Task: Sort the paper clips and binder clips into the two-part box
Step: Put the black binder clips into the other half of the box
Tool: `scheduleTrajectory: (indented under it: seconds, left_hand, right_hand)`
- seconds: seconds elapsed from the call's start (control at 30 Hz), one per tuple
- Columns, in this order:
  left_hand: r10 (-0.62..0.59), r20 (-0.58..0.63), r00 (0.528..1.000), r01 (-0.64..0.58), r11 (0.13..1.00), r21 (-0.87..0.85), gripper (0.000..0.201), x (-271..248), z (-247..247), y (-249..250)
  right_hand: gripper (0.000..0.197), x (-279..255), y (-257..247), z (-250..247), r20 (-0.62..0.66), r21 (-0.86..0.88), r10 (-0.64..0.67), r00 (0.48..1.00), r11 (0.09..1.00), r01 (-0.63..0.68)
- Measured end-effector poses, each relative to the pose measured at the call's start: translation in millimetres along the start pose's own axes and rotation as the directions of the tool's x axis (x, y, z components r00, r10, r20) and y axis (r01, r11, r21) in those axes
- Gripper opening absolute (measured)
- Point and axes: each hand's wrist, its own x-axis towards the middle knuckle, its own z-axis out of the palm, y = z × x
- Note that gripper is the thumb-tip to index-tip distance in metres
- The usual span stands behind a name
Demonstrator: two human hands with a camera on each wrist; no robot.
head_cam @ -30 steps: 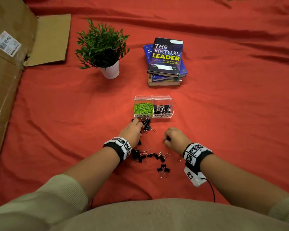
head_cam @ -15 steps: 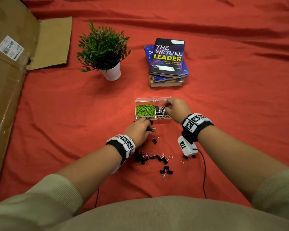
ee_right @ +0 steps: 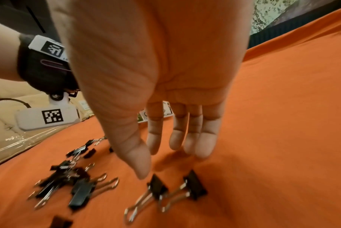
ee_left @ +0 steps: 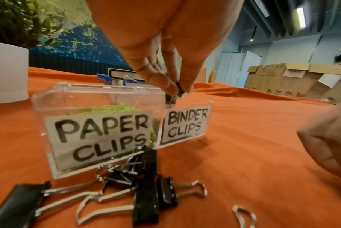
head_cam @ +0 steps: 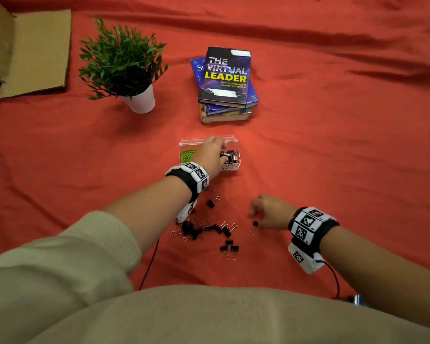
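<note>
The clear two-part box (head_cam: 233, 141) stands mid-cloth, labelled PAPER CLIPS and BINDER CLIPS in the left wrist view (ee_left: 99, 98). Green paper clips (head_cam: 188, 155) fill its left part and black binder clips (head_cam: 231, 156) lie in its right part. My left hand (head_cam: 214, 150) is over the box and pinches a binder clip (ee_left: 171, 98) just above the right part. Several loose binder clips (head_cam: 209, 228) lie on the cloth nearer to me. My right hand (head_cam: 255, 212) hovers low at their right end, its fingers (ee_right: 204, 138) hanging straight and empty above two binder clips (ee_right: 157, 186).
A potted plant (head_cam: 124, 63) stands at the back left and a stack of books (head_cam: 225, 80) behind the box. Cardboard (head_cam: 40, 50) lies along the left edge. The red cloth (head_cam: 333, 170) stretches to the right. A black cable (head_cam: 149, 264) runs under my left forearm.
My left hand rose from the loose clips to the box with a binder clip. My right hand left the box and came back down to the cloth at the right.
</note>
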Motion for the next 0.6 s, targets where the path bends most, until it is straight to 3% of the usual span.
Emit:
scheduleTrajectory:
  seconds: [0.1,0.2,0.37,0.6]
  left_hand:
    - [0.059,0.011,0.998,-0.06,0.995,0.085,0.027,-20.6,8.1,0.3]
    - [0.111,0.091,0.99,-0.126,0.978,0.169,0.017,-44.6,20.7,-7.4]
    - [0.03,0.231,0.973,-0.092,0.96,0.263,0.025,-74.5,42.5,-26.9]
    - [0.01,0.23,0.973,-0.066,0.968,0.241,0.024,-86.7,49.8,-32.1]
  right_hand:
    - [0.023,-5.8,4.4,13.5,0.012,-0.036,-0.024,1.0,0.999,0.025]
    - [0.022,-7.1,9.0,22.1,-0.045,-0.048,-0.044,0.998,0.998,0.042]
    - [0.022,-10.0,10.2,31.5,-0.114,0.019,-0.14,0.984,0.99,0.143]
    - [0.023,-11.0,2.4,35.2,-0.173,0.1,-0.108,0.979,0.987,0.126]
